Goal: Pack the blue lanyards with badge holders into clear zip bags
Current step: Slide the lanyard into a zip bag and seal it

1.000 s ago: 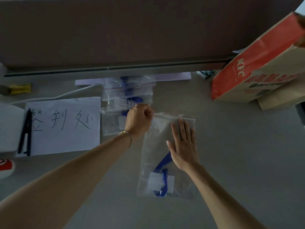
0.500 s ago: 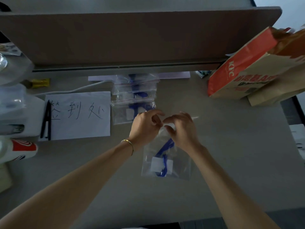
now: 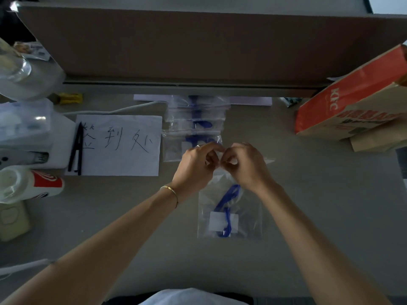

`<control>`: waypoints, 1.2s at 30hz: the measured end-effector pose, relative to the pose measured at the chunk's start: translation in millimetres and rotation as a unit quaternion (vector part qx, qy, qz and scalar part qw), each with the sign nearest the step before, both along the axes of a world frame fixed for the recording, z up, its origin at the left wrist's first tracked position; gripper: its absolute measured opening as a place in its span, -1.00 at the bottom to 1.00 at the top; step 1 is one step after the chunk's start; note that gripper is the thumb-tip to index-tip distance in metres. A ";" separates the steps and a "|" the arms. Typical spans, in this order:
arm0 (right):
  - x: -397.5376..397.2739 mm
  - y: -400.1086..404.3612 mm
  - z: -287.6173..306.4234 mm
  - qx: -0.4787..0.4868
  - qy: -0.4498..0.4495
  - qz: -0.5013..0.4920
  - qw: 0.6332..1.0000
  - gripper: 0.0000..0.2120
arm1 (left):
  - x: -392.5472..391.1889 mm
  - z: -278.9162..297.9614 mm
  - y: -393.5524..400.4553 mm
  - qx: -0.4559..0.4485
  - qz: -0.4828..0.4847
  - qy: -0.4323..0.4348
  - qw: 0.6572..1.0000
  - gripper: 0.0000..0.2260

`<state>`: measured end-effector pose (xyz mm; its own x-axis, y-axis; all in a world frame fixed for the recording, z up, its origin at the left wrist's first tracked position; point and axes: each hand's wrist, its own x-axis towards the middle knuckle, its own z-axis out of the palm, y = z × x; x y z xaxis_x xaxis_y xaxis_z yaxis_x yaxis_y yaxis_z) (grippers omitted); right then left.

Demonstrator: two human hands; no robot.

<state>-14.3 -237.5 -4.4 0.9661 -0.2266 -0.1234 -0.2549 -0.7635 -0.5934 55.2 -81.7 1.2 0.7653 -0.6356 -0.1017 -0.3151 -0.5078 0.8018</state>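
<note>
A clear zip bag [image 3: 248, 216] lies on the grey desk in front of me. Inside it are a blue lanyard [image 3: 229, 197] and a white badge holder [image 3: 217, 221]. My left hand [image 3: 196, 166] and my right hand [image 3: 244, 164] meet at the bag's top edge, and the fingers of both pinch the zip strip there. The strip itself is mostly hidden by my fingers. Behind my hands lies a stack of filled zip bags [image 3: 196, 119], each with a blue lanyard in it.
A white sheet with handwriting [image 3: 123, 144] and black pens [image 3: 76, 148] lie to the left. Further left stand a white bottle with a red label [image 3: 28, 183] and plastic packs. A red and brown paper bag [image 3: 352, 106] lies at the right. A brown partition [image 3: 198, 45] closes the desk's back.
My right hand left the flat of the bag and joined the left at the bag's top edge. The camera pulled back, so more of the desk's left side shows.
</note>
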 end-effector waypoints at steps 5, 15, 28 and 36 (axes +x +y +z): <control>9.7 0.6 -5.0 0.012 0.010 0.032 0.999 -0.93 | 6.5 -7.6 2.4 0.028 0.033 0.004 0.999 -0.69; 19.7 2.4 -3.2 -0.021 0.037 0.041 0.998 -0.91 | 13.4 -10.2 -1.8 0.041 0.021 -0.022 0.999 -0.52; 18.2 -2.5 -6.4 -0.003 0.026 0.030 0.999 -0.84 | 17.0 -6.1 1.1 0.093 -0.018 -0.026 0.995 -0.82; 15.2 -9.3 -16.5 0.040 0.014 -0.002 0.999 -0.91 | 23.2 -5.8 6.6 0.096 -0.012 -0.097 0.991 -0.89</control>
